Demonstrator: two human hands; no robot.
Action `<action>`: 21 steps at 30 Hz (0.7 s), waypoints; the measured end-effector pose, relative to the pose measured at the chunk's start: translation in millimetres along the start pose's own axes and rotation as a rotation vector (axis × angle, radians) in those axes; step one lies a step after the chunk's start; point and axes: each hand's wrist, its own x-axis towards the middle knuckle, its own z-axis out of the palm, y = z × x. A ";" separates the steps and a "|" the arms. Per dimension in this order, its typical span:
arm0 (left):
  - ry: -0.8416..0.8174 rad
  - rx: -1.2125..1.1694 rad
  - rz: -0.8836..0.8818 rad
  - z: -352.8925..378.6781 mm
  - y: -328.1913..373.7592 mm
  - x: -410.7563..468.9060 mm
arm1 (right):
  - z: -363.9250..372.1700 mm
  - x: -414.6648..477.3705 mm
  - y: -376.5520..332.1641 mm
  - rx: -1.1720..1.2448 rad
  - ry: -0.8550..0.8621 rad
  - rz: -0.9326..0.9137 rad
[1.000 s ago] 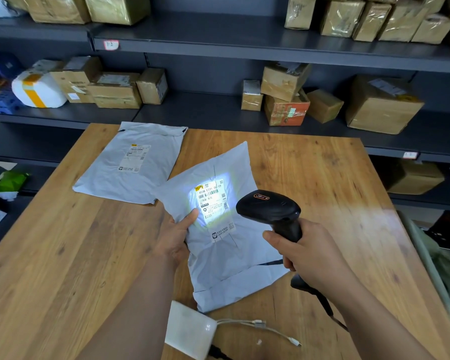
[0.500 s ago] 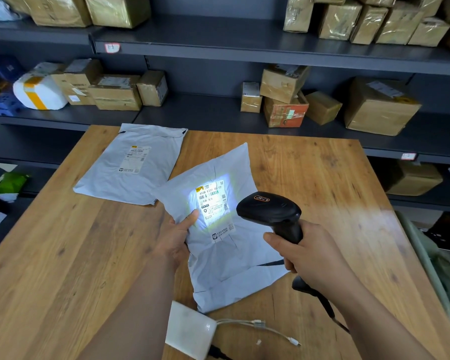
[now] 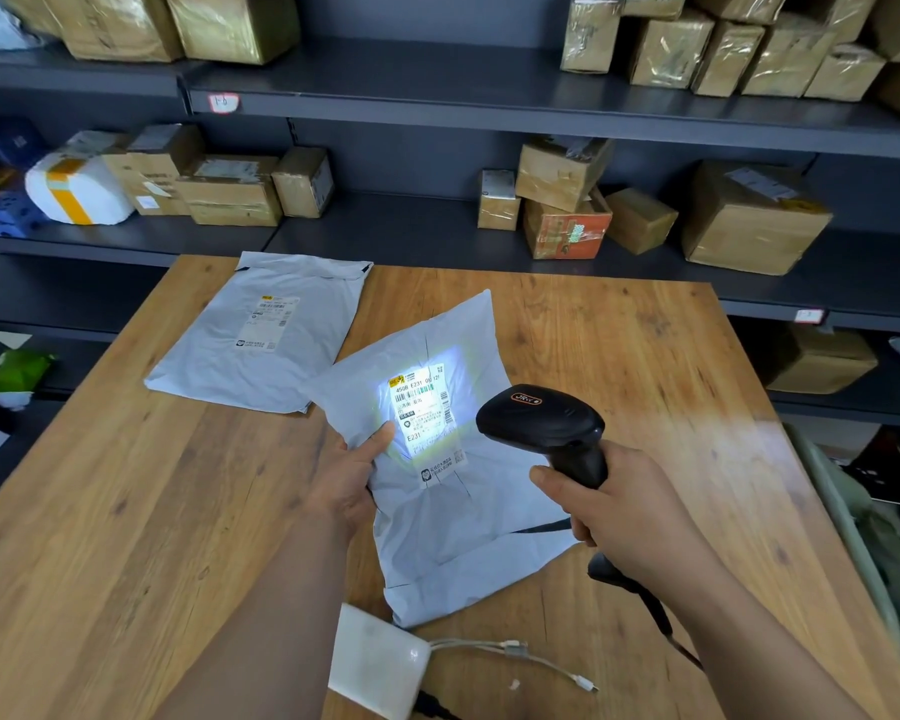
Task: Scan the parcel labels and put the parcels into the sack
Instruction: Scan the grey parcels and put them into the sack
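My left hand (image 3: 352, 475) grips the left edge of a grey mailer parcel (image 3: 463, 517), thumb on top beside its label (image 3: 423, 407). The parcel is tilted up off the wooden table (image 3: 126, 511). My right hand (image 3: 619, 506) holds a black barcode scanner (image 3: 544, 423) by its handle, its head aimed at the label from the right. White scanner light falls on the label. A second grey mailer parcel (image 3: 261, 335) lies flat at the table's far left, label up. At the right edge, below the table, shows a greenish sack (image 3: 884, 553).
A white box with cables (image 3: 378, 662) sits at the table's near edge. The scanner's cord (image 3: 645, 605) runs down under my right arm. Dark shelves (image 3: 437, 236) behind the table hold several cardboard boxes and a white wrapped parcel (image 3: 76, 192).
Hardly anything differs: both hands keep their hold, and the scanner light stays on the label. The view has shifted slightly.
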 end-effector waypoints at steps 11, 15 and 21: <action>0.043 -0.018 0.007 4.4 0.5 -1.6 | 1.1 -1.5 0.8 0.014 0.003 -0.012; 0.037 -0.014 0.007 2.4 -0.9 -0.4 | 2.6 -0.5 0.5 0.012 -0.006 -0.020; -0.017 0.002 0.015 0.9 -1.0 0.1 | 2.4 1.1 0.6 -0.024 -0.010 0.008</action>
